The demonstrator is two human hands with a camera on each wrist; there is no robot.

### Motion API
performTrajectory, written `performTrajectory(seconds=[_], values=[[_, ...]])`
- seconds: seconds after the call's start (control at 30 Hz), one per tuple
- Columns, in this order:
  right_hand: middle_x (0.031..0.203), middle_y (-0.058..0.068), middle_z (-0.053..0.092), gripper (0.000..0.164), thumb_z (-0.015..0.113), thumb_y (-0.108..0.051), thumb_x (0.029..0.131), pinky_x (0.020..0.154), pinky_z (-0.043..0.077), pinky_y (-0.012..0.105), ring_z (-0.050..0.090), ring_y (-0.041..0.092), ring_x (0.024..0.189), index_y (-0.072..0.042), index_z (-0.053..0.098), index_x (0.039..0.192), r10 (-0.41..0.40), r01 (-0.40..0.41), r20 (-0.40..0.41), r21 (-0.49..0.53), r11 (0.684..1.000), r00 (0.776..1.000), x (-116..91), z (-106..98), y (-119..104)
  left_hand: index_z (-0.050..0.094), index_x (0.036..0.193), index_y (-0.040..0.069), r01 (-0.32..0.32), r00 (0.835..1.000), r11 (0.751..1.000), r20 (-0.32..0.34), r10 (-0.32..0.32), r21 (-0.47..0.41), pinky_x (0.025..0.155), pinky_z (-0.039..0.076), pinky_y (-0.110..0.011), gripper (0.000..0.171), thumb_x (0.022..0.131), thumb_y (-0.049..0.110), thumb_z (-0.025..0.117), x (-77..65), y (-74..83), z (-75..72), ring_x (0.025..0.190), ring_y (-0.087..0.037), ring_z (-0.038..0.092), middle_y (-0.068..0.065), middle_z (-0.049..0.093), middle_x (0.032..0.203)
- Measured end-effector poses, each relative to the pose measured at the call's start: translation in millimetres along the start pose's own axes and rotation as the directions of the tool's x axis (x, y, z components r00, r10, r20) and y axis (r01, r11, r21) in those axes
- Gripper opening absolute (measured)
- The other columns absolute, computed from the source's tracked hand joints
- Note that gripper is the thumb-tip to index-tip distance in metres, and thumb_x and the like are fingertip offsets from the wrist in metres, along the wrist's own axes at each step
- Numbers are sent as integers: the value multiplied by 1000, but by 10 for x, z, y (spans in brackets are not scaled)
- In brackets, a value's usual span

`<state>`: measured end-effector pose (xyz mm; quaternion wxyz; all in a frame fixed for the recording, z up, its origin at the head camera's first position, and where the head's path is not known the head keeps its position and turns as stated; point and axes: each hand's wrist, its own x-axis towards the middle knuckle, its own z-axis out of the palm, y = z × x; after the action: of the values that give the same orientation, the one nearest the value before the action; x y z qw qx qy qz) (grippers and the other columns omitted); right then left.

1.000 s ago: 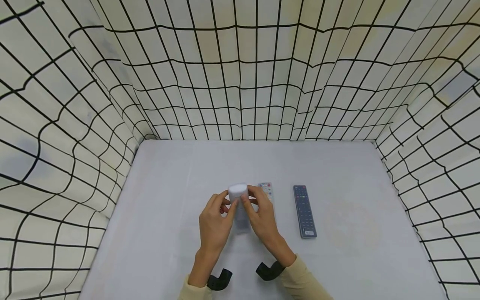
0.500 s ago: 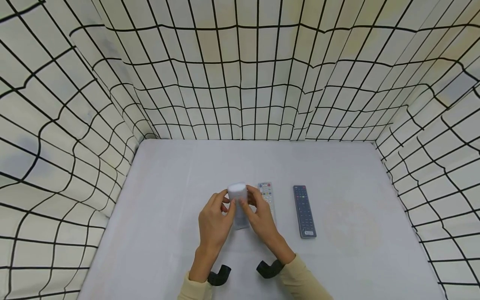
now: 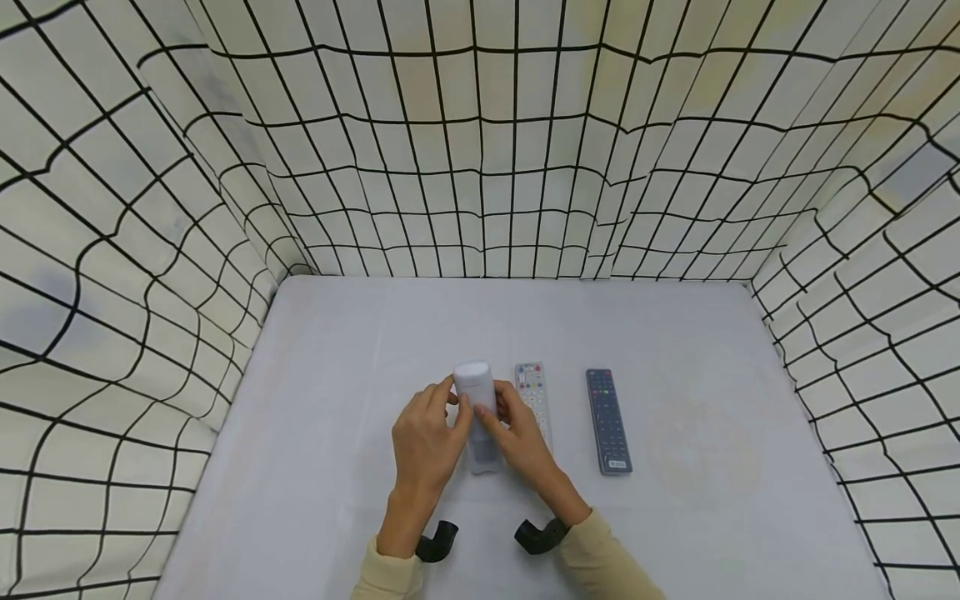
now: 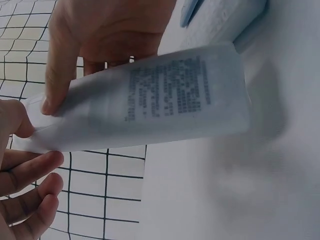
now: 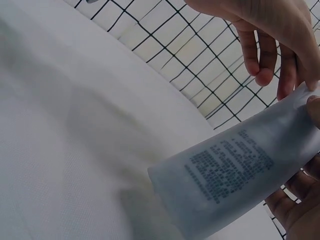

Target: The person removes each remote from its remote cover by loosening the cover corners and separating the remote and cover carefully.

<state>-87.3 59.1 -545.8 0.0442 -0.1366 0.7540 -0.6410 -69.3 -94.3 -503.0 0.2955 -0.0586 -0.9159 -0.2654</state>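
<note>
A long frosted-white object [image 3: 476, 385] with rounded edges is held upright and tilted over the table, between both hands. Dark blocks of small print [image 4: 170, 90] show on its underside, blurred as if under a translucent skin; I cannot tell its kind. My left hand [image 3: 426, 437] pinches its upper left edge, thumb on the near face and fingertips behind. On the upper right edge, my right hand [image 3: 522, 436] pinches it with thumb and fingers. The lower end [image 5: 172, 202] hangs free. Right of the hands lies a white remote control [image 3: 532, 392], partly hidden by the right hand.
A dark remote control [image 3: 609, 422] with colored buttons lies farther right on the white table [image 3: 337, 333]. White walls with a black grid [image 3: 495, 167] enclose the back and both sides. Black curved pieces [image 3: 437, 542] sit at the wrists.
The frosted-white object has tilted so that more of its near face and lower end show. My left hand has shifted slightly left, and my right thumb sits lower on it.
</note>
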Motion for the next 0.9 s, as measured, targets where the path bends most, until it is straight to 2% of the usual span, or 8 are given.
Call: performTrajectory(seconds=[0.2,0.4,0.53,0.7,0.8,0.9], values=[[133,14,70,36,64,-18,105,93,58,30,71,29,118,-9,54,138,-20,20,-25,-3,1000,1000,-50,19,-74,75,108,1,-35,997,996,-60,40,80,53,53,-32,21,93,15,69,28,24,3,62,-20,65,-6,74,84],[127,14,73,36,66,-19,104,88,58,25,72,25,111,-8,55,136,3,-2,-52,2,1000,999,-76,48,-128,75,108,2,-36,996,995,-75,42,90,53,52,-34,20,95,14,67,68,38,4,62,-22,65,-8,74,86],[123,13,74,35,67,-18,103,86,58,23,72,23,108,-8,55,135,28,-26,-57,22,999,998,-81,45,-145,75,108,3,-66,993,994,-91,75,91,57,55,-36,18,95,14,68,84,41,3,68,-24,69,-9,76,92],[123,13,73,37,66,-20,104,85,58,22,73,22,106,-8,54,137,50,-48,-52,43,998,997,-87,28,-173,76,100,2,-161,976,984,-136,169,70,63,58,-37,10,93,8,72,121,35,19,79,-27,72,-11,77,107],[124,14,72,38,65,-21,104,86,59,24,73,24,107,-7,53,138,49,-47,-39,43,998,998,-89,18,-178,73,92,0,-242,957,968,-148,248,62,66,59,-38,4,90,4,72,152,2,24,85,-29,72,-13,76,114],[125,17,72,37,64,-20,105,87,60,26,73,28,110,-6,52,138,38,-37,-23,46,998,999,-98,6,-187,68,86,-2,-330,933,942,-131,334,55,72,61,-41,8,93,3,67,188,-43,12,93,-32,74,-16,75,117]])
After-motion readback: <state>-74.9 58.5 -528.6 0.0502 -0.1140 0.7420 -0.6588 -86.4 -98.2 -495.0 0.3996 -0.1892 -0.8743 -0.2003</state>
